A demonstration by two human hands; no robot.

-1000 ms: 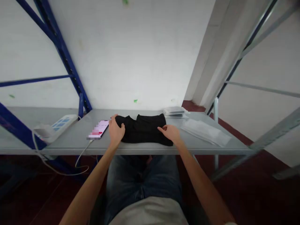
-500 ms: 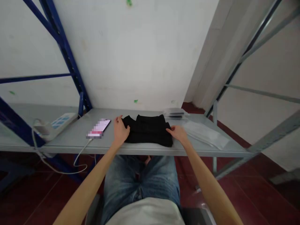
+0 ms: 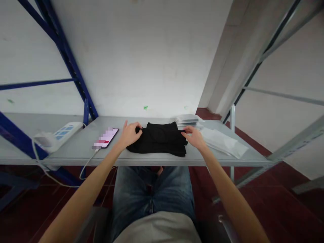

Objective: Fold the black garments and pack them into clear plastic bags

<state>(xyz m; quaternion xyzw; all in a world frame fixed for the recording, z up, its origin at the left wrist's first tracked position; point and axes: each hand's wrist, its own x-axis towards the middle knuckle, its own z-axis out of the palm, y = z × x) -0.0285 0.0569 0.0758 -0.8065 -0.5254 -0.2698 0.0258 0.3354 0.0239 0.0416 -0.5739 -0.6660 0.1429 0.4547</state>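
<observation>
A folded black garment [image 3: 159, 140] lies near the front edge of the grey shelf [image 3: 157, 160]. Its exact kind does not show. At its left side, my left hand [image 3: 130, 134] pinches a bunched bit of the cloth between thumb and fingers. My right hand [image 3: 193, 135] grips the cloth at the opposite side, with thumb and fingertips pressed together. Between my hands the upper layer looks stretched sideways, while the lower layers rest on the shelf.
Left of the garment is a phone [image 3: 107, 137] on a white cable [image 3: 87, 165]. Beyond it sits a white power strip [image 3: 65, 133]. Clear plastic bags [image 3: 225, 143] and a stack of flat packets [image 3: 188, 119] lie to the right. Blue posts [image 3: 72, 64] rise at left.
Both hands have shifted slightly away from me, up to the garment's upper side edges. My left fingers have closed on the cloth, and the fabric's left side has changed shape.
</observation>
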